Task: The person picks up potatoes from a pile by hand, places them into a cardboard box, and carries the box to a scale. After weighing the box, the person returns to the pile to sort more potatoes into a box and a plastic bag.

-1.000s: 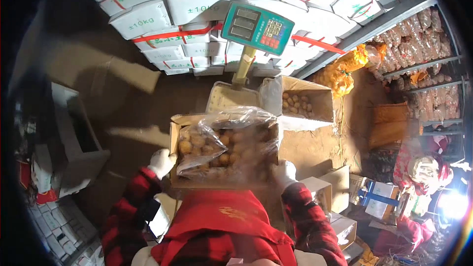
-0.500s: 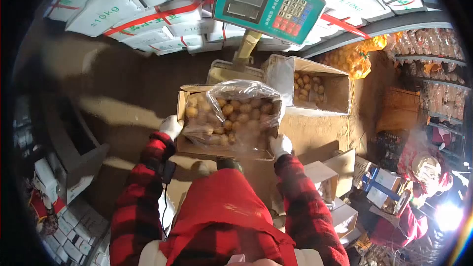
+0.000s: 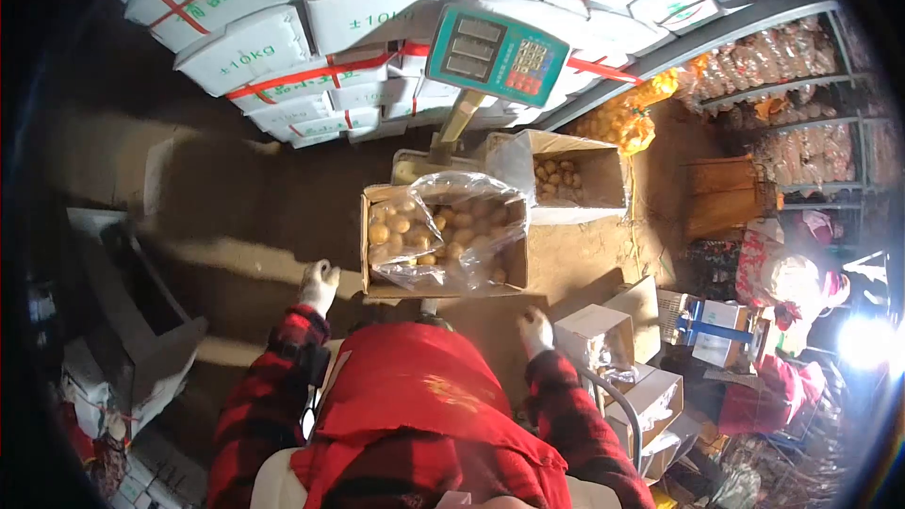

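The box stood on or just before the scale (unclear which), film likely shielding its potatoes. Off its 2 near corners, left hand and right hand hung empty, fingers loosely curled, partly open.

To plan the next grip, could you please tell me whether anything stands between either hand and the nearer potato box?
Nothing visible does: only floor shows between the potato box and both the left hand and right hand.

White cartons — stacked, red-strapped | shelves — bagged goods | yellow net sack | bright light
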The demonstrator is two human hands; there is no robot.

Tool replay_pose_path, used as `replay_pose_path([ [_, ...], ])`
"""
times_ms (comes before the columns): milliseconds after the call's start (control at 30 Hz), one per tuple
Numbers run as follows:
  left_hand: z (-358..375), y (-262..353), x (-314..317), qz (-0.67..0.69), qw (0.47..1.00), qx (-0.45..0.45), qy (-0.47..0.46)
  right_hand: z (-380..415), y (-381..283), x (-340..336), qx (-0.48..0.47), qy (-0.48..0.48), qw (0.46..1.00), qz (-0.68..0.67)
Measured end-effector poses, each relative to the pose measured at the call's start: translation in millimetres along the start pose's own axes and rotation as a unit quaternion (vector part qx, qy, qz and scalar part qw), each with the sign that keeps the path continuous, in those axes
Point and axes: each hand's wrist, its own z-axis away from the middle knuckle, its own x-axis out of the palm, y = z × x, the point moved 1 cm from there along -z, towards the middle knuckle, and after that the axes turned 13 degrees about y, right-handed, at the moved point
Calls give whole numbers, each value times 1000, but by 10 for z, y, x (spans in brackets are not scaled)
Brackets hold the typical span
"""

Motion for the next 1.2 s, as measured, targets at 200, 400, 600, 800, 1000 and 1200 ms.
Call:
replay_pose_path([
  [200,382,-675,-480,-92,993,-62,-45,1375,1083,245,-292,-168,929,152],
  [400,364,-933,-599,-119,984,-101,-84,2205,582,-172,294,-167,904,-263],
  [600,241,-331,-477,-54,995,-83,14,1393,1459,354,-211,-159,962,62],
  [800,334,1156,-221,-27,971,188,148,30,422,-236,-48,46,993,-100],
  [1000,402,2204,554,-178,969,170,-1,-619,-1077,188,-122,-133,982,-61],
  [1200,289,2469,875,-392,901,151,-106,-815,-1120,1052,-63,-147,986,46],
])
